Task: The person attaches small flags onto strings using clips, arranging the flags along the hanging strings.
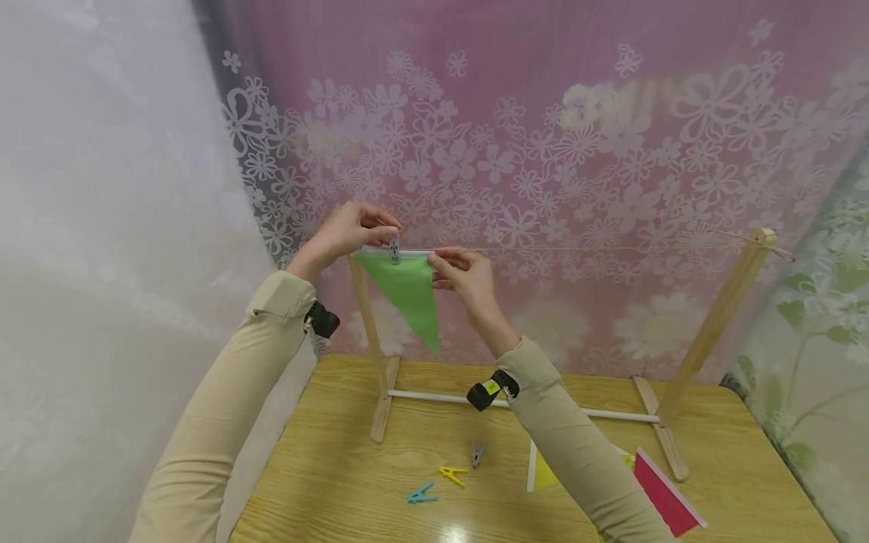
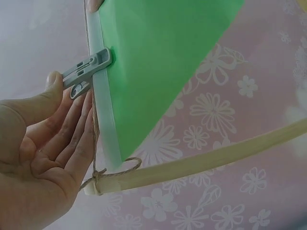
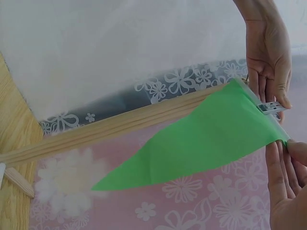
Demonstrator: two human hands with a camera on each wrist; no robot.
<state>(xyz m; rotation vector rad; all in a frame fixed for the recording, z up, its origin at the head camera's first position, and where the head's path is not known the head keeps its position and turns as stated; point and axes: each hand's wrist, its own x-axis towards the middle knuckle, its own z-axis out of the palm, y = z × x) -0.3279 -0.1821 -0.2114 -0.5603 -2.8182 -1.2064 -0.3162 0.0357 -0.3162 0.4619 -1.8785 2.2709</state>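
Over the worktop point(image 1: 312, 467), near edge cropped, my sleeve point(image 1: 577, 437) is partly hiding a yellow pennant point(image 1: 542, 477); left hand point(image 1: 348, 228) is pinching a clothespin point(image 2: 86, 70), right hand point(image 1: 471, 278) a green pennant point(image 1: 411, 291).

- Head camera: looking forward and down from above the sleeves point(image 1: 227, 418), the widest and farthest of 3 views takes in the table point(image 1: 326, 467), the pink curtain point(image 1: 577, 181) and both ends of the string point(image 1: 577, 248).
- Left wrist camera: a close-up beside the left fingers point(image 1: 379, 214) faces the gray clip point(image 1: 395, 250) and green pennant point(image 1: 407, 290), turned so the string runs up the frame and the left post point(image 1: 367, 324) lies aslant.
- Right wrist camera: slightly looser, also turned sideways, it looks past the right fingers point(image 1: 462, 256) across the pennant toward the left fingers, table at frame left.
- Common ground: clip, pennant and left post appear in all 3; only head and right wrist share the table.
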